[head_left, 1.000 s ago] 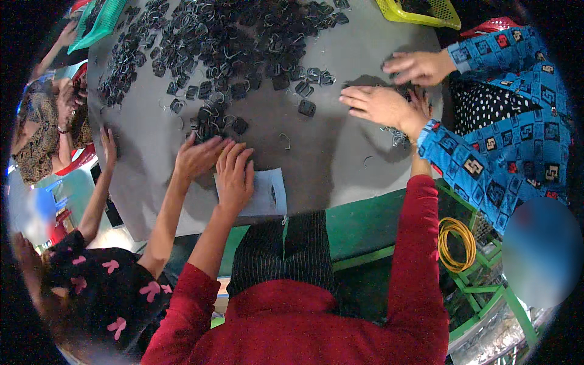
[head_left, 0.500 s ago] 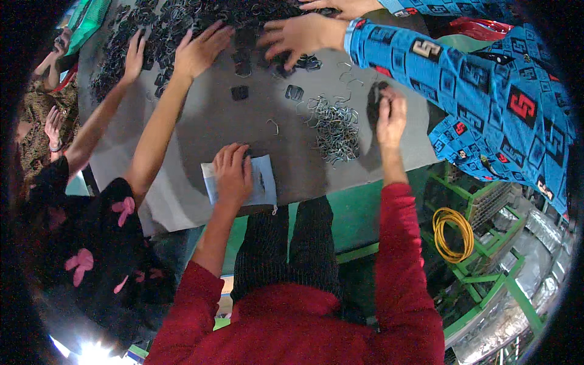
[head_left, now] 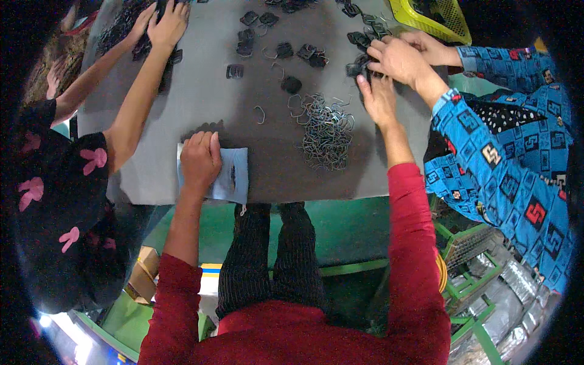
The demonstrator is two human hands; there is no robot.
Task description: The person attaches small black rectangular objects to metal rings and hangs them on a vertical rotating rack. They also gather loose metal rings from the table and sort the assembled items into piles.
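My left hand (head_left: 201, 161) is closed, fingers curled under, over the left part of a light-blue flat pouch (head_left: 234, 176) at the table's near edge; whatever it holds is hidden. My right hand (head_left: 381, 104) reaches to the right side of the table beside several black square plastic pieces (head_left: 358, 68). Its thumb stands apart, while a co-worker's hand (head_left: 398, 61) partly covers its fingers. Between my hands lies a heap of bent metal wire hooks (head_left: 326, 134), with one loose hook (head_left: 260, 114) to its left.
A grey table (head_left: 152, 176) spans the view. More black pieces (head_left: 246, 42) lie scattered farther back. A yellow basket (head_left: 435, 21) stands at the far right. Another person's hands (head_left: 164, 27) work at the far left. Green metal frames and foil-wrapped bundles (head_left: 517, 304) are at lower right.
The view has shifted. My right hand has moved farther away, to black pieces beside the co-worker's hands. The co-worker's arm has drawn back to the right, and the left neighbour's hands have moved left.
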